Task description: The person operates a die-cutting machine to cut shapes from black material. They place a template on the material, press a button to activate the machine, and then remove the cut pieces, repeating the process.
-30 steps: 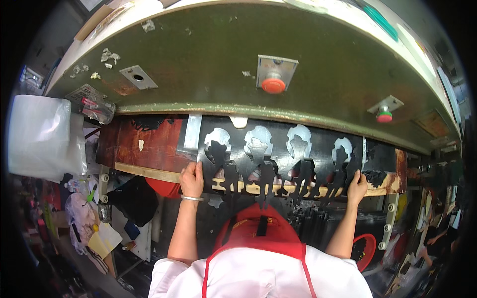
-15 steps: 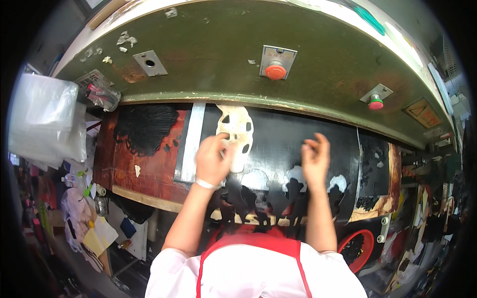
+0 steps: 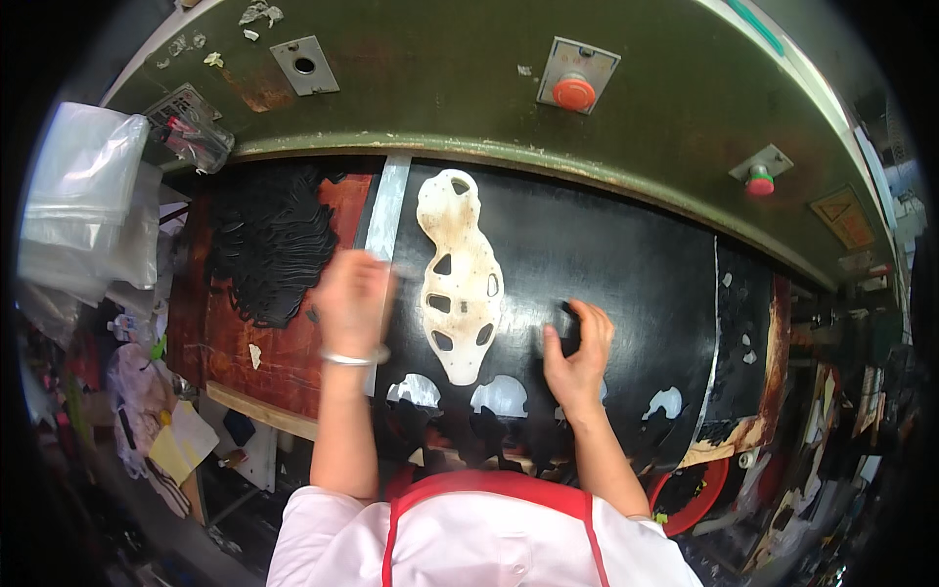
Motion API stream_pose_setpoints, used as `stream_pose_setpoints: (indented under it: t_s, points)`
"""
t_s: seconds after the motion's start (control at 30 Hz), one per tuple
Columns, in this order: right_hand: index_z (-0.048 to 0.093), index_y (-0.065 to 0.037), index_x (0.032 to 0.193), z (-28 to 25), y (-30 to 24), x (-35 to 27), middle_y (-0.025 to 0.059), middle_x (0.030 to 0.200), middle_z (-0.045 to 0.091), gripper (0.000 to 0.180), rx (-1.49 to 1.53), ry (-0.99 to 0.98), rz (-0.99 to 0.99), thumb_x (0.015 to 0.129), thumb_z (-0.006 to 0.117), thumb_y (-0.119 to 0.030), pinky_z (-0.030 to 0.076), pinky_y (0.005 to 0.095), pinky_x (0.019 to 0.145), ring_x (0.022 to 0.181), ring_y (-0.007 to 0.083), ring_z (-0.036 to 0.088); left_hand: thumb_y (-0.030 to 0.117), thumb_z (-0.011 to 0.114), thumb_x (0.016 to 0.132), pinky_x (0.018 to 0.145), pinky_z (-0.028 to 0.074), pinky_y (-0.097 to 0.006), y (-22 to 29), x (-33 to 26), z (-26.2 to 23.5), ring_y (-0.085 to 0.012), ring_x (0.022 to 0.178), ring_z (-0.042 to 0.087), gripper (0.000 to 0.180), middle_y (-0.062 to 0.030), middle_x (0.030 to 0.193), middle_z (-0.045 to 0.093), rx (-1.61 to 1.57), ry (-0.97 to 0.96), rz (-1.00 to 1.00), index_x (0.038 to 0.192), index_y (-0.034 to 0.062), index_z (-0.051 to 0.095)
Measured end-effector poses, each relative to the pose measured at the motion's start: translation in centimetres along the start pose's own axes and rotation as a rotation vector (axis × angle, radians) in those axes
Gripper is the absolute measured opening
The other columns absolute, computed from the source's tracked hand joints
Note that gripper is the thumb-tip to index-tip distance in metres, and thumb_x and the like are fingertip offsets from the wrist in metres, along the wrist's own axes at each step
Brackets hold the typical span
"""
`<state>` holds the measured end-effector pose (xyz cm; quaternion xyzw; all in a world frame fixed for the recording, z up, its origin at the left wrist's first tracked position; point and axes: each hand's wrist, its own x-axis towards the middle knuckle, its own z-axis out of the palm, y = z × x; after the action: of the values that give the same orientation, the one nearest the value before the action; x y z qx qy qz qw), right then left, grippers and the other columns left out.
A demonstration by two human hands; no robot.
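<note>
A cream cutting die (image 3: 460, 279) with dark openings lay flat on the black sheet (image 3: 626, 264). Just left of the die, the left hand (image 3: 352, 298) was blurred, its grip unreadable. Right of the die, the right hand (image 3: 577, 347) pinched a black cut piece (image 3: 565, 321).

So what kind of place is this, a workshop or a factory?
Most likely a factory cutting station. A big green press with red push buttons overhangs a black sheet with shapes cut out of it. A cream cutting die lies between both hands, and cut black pieces are stacked at the left.
</note>
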<state>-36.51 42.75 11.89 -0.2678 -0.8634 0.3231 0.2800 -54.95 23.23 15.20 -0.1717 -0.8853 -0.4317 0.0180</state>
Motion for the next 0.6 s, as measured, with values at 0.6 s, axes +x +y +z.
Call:
stream_pose_setpoints:
  t_s: [0.6]
  points:
    - [0.017, -0.007, 0.148, -3.5, -3.7, 0.0, 0.0182, 0.131, 0.046, 0.106, 0.913, -0.268, 0.282, 0.060, 0.074, 0.002, 0.042, 0.0366, 0.101, 0.120, 0.0271, 0.051, 0.010, 0.061, 0.084, 0.113, 0.020, -0.054, -3.8, -9.4, -1.1, -0.0380, 0.138, 0.030, 0.061, -0.0261, 0.145, 0.032, 0.493, -0.314, 0.271, 0.138, -0.0035, 0.037]
